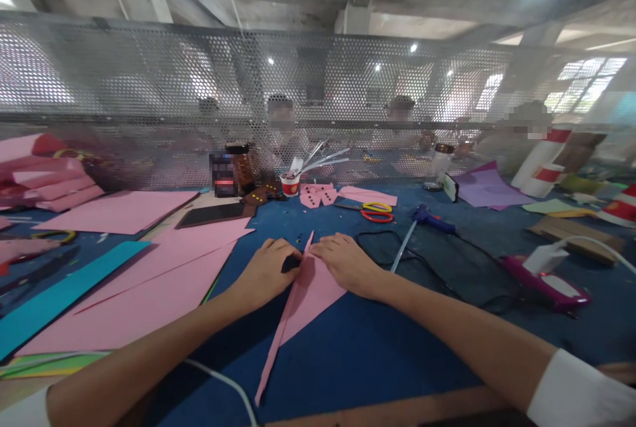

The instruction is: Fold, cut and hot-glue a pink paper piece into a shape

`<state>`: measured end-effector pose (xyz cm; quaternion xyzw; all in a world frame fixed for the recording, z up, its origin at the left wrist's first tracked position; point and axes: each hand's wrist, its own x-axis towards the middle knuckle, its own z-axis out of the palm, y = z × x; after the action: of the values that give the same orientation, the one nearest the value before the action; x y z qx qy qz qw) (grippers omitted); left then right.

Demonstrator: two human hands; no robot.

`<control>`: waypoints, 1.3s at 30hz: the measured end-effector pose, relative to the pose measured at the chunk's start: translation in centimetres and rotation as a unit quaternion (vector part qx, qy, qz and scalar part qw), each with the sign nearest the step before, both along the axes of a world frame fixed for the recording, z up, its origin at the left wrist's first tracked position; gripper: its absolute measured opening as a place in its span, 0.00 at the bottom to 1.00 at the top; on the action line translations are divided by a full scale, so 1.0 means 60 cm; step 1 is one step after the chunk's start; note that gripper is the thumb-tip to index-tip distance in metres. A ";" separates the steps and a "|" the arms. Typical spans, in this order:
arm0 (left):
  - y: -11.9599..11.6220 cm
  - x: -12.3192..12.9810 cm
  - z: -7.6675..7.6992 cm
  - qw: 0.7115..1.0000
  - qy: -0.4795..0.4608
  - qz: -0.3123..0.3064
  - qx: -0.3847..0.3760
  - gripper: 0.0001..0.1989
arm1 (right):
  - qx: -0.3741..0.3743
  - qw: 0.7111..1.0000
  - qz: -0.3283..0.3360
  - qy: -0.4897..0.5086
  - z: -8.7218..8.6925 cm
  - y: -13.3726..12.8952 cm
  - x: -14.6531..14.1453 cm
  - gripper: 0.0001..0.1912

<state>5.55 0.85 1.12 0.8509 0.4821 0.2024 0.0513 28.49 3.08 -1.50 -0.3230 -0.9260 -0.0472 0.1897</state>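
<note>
A pink paper sheet (pixel 311 294) lies on the blue table between my hands, with a narrow folded strip (pixel 284 324) along its left edge. My left hand (pixel 271 268) has its fingers curled and pinched on the upper part of that strip. On the right side of the fold, my right hand (pixel 348 261) rests on the paper near its top, its fingers together and pressing down by the folded edge.
Pink sheets (pixel 144 288) and a teal strip (pixel 74 284) lie at left. Beyond my hands are scissors (pixel 376 211), a paper cup (pixel 289 184) and dotted pink pieces (pixel 318 194). A blue glue gun (pixel 434 220), its cable and a magenta power strip (pixel 546 283) sit at right.
</note>
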 end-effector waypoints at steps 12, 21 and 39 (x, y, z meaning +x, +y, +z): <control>-0.004 0.001 0.000 1.000 -0.016 -0.012 -0.004 0.06 | -0.024 0.999 -0.003 -0.039 0.004 0.005 0.003 0.21; -0.003 0.002 0.000 0.999 -0.028 -0.013 -0.035 0.05 | 0.020 0.999 -0.031 -0.020 0.017 -0.007 0.009 0.12; -0.012 0.008 0.024 0.994 -0.037 -0.035 -0.093 0.07 | -0.078 0.994 -0.060 0.041 0.050 -0.002 0.031 0.01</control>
<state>6.03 0.13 2.54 0.8508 0.4665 0.1857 0.1554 30.36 2.93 1.52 -0.3934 -0.8972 0.0269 0.1989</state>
